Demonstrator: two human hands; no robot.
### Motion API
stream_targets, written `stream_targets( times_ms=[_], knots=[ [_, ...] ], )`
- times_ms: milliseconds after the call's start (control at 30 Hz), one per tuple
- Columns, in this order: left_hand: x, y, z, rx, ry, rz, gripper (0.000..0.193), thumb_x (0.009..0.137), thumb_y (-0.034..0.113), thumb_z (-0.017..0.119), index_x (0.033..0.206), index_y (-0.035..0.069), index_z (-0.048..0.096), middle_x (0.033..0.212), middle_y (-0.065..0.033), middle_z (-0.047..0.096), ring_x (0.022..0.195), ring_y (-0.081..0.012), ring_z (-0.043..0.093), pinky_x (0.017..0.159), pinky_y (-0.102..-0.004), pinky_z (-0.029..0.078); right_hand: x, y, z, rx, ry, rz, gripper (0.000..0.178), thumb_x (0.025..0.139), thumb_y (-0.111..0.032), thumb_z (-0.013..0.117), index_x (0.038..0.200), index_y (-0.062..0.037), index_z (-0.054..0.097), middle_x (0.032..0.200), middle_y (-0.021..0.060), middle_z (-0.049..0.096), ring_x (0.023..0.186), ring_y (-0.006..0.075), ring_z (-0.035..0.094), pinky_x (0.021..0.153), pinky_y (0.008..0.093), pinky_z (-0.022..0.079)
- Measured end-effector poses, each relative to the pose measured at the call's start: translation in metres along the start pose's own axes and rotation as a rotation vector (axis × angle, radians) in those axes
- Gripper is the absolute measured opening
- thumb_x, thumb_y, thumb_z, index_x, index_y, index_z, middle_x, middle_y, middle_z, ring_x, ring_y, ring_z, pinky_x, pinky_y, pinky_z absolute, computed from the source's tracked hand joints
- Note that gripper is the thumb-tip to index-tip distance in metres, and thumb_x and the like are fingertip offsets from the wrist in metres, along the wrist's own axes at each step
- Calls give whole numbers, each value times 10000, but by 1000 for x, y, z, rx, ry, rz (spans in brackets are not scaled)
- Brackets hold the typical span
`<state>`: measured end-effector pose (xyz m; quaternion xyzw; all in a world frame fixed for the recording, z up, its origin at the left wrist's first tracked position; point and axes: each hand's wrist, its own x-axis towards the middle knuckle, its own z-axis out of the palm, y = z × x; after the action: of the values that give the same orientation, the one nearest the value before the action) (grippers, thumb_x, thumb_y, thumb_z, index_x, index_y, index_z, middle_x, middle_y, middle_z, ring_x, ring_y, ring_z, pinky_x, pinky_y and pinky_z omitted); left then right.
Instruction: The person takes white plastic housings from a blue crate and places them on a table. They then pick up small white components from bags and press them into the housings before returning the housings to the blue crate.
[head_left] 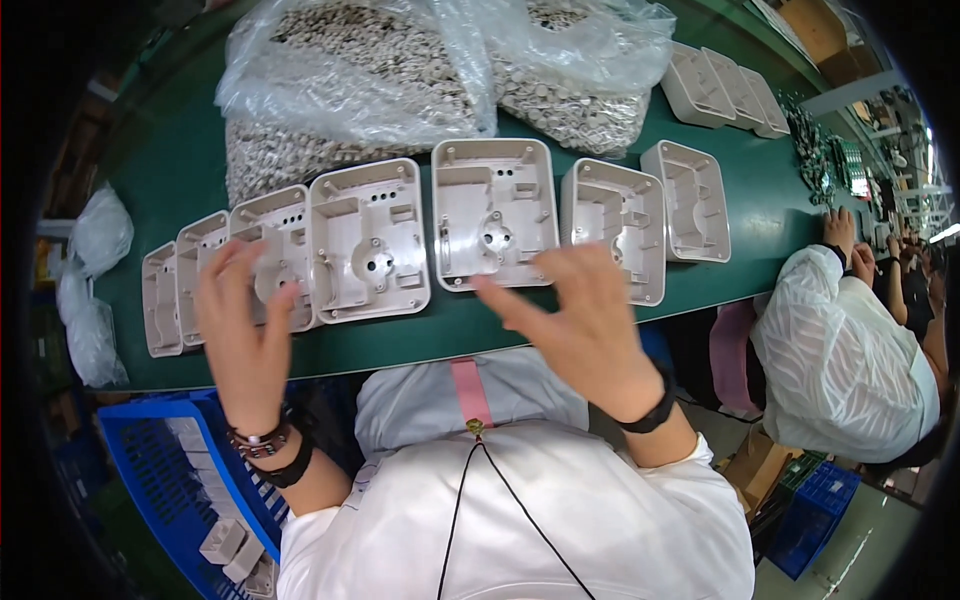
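A row of light grey plastic housings, open side up, stands along the near side of the green table (pixel 340 350). My left hand (pixel 245 335) is over the housing (pixel 292 215) third from the left, thumb and fingers apart, and hides part of it. At the near edge of the middle housing (pixel 465 210) is my right hand (pixel 585 320), slightly blurred, its thumb stretched left and its fingers spread. Between my hands sits another housing (pixel 345 270). Just beyond my right fingers is a further housing (pixel 645 240). Neither hand shows anything held.
Clear plastic bags (pixel 360 110) of small round pieces lie behind the row. More housings (pixel 695 85) and green circuit boards (pixel 850 165) are at the far right. A blue crate (pixel 150 440) with grey parts stands lower left. A co-worker (pixel 840 350) sits to the right.
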<state>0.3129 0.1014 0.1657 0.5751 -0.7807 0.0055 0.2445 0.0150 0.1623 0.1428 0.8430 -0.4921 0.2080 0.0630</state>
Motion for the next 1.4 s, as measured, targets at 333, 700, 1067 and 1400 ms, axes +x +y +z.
stream_targets(
  times_ms=[333,700,1067,1400],
  knots=[
    [-24,-76,26,308,-25,-272,411,909,296,501,1243,56,481,1256,-192,456,1184,-345,414,974,-421,320,-41,69,-11,-62,95,587,492,747,-140,669,1204,-46,513,838,140,574,1007,363,474,863,440,380],
    [4,-51,3,260,294,2,383,875,261,555,1190,45,523,1257,-188,458,1151,-351,434,964,-425,329,-2,61,6,-269,88,503,535,724,-231,677,1175,-4,501,757,83,596,861,309,509,781,370,428],
    [186,77,37,139,-249,262,403,840,342,560,1018,-18,593,992,-213,610,927,-374,585,804,-409,473,-33,49,-27,10,-28,472,578,720,-132,690,1249,-65,467,1098,158,492,1029,376,424,886,428,379],
    [221,53,92,238,-544,219,723,798,581,522,1229,6,443,1269,-241,417,1119,-409,455,933,-449,403,17,128,-203,536,265,-110,563,826,-308,633,1260,-6,440,1119,186,504,1000,297,499,822,381,416]
  ],
)
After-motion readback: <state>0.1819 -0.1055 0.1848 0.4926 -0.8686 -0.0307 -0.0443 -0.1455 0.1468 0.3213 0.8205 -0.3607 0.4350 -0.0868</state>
